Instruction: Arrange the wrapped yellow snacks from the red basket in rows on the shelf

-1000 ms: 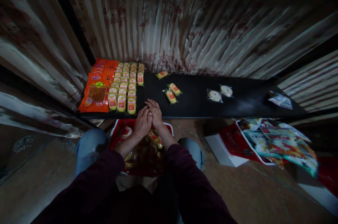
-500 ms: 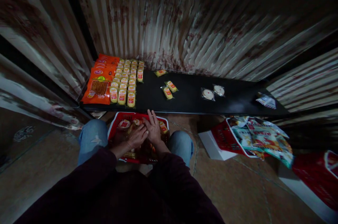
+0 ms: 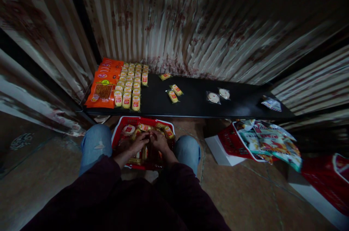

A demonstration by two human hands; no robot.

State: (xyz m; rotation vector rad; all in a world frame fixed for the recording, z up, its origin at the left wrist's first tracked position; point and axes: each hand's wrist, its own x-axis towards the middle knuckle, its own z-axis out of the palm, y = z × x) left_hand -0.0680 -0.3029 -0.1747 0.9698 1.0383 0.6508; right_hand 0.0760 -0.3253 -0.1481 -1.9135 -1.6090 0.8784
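Note:
Between my knees stands a red basket [image 3: 116, 128] with a pale rim, holding several wrapped snack cakes [image 3: 169, 132]. My left hand [image 3: 140, 142] is over the basket, fingers bent inward. Beside it my right hand [image 3: 160, 141] is also curled, and the fingertips of both hands come together above the cakes. Both hands look closed; whatever is between the fingers is hidden or too small to make out. Just beyond the basket, rows of yellow wrapped cakes [image 3: 127, 99] stand on a black shelf [image 3: 191, 109], beside overlapping orange snack bags [image 3: 102, 91].
A few loose yellow cakes [image 3: 172, 96] lie mid-shelf. Two round white wrapped cakes [image 3: 213, 97] and a silvery packet [image 3: 271, 103] lie farther right. On the floor at right, a red basket [image 3: 227, 142] of snack bags and another red basket [image 3: 324, 182] rest on white supports. Pleated curtains surround the shelf.
My right hand has drawn back and its raised fingers have curled down. My left hand has turned inward, its fingertips now meeting the right's. The view has shifted slightly; the shelf items stay put.

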